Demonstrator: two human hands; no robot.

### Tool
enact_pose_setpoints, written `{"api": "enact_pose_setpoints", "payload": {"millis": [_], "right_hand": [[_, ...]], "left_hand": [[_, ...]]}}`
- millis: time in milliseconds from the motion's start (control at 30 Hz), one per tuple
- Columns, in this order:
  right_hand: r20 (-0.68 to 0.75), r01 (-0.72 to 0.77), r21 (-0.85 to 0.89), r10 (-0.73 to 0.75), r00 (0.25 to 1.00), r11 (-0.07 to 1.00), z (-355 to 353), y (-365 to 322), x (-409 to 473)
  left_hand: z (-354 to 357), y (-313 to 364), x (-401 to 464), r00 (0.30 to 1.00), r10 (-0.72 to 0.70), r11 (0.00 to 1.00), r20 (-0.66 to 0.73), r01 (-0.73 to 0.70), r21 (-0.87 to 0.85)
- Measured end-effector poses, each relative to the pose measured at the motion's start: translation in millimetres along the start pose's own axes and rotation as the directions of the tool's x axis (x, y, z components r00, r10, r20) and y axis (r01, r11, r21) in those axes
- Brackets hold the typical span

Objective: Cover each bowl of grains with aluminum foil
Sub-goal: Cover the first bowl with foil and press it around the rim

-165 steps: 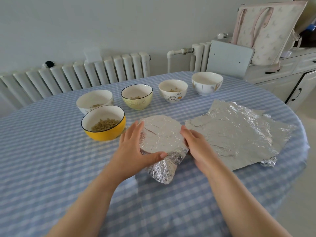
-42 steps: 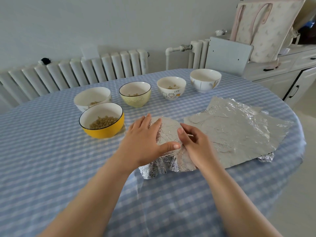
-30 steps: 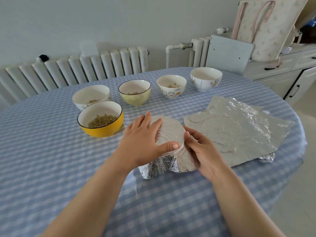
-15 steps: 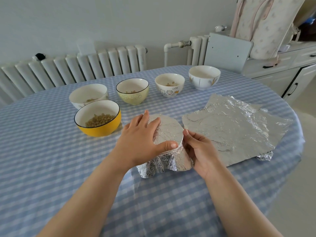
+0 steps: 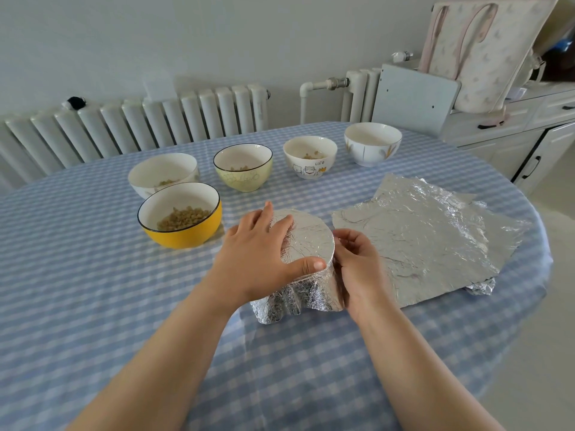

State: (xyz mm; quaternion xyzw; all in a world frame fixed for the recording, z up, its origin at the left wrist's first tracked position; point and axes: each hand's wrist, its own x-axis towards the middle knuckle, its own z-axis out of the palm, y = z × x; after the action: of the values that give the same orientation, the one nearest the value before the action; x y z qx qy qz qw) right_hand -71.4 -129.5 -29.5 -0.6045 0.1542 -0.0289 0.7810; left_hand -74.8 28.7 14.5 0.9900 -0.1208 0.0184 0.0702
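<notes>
A round table (image 5: 93, 306) in a blue-and-white checked cloth stands before a pale wall (image 5: 217, 35) lined with a white radiator (image 5: 140, 126), while right of the table sits a white cabinet (image 5: 513, 132) bearing a patterned tote bag (image 5: 485, 51).

Both forearms are bare to the frame's edge; the left hand (image 5: 252, 259) and right hand (image 5: 362, 269) wear nothing.
</notes>
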Motion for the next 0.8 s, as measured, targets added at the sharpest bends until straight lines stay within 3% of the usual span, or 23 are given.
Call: {"api": "enact_pose_setpoints", "payload": {"millis": [300,467,667,800], "right_hand": [[-0.103,0.238,-0.299,-0.279,0.955,0.924,-7.3,2.8,-3.6],[-0.022,0.298,-0.511,-0.359,0.933,0.807,-13.2,-6.6,-8.1],[0.117,0.314,-0.729,-0.342,0.933,0.608,-7.5,-23.9,-38.0],[0.153,0.347,-0.669,-0.334,0.930,0.658,-5.5,-12.6,-46.1]], "left_hand": [[1.0,1.2,0.3,1.000,-0.008,1.000,-0.007,0.008,-0.006],[0.3,1.6,0.2,1.000,-0.015,1.000,0.006,0.015,-0.007],[1.5,2.4,1.1,0.999,-0.033,0.999,0.002,0.033,0.004],[1.8,3.3,-0.8,0.999,-0.038,0.999,-0.022,0.037,-0.011]]}}
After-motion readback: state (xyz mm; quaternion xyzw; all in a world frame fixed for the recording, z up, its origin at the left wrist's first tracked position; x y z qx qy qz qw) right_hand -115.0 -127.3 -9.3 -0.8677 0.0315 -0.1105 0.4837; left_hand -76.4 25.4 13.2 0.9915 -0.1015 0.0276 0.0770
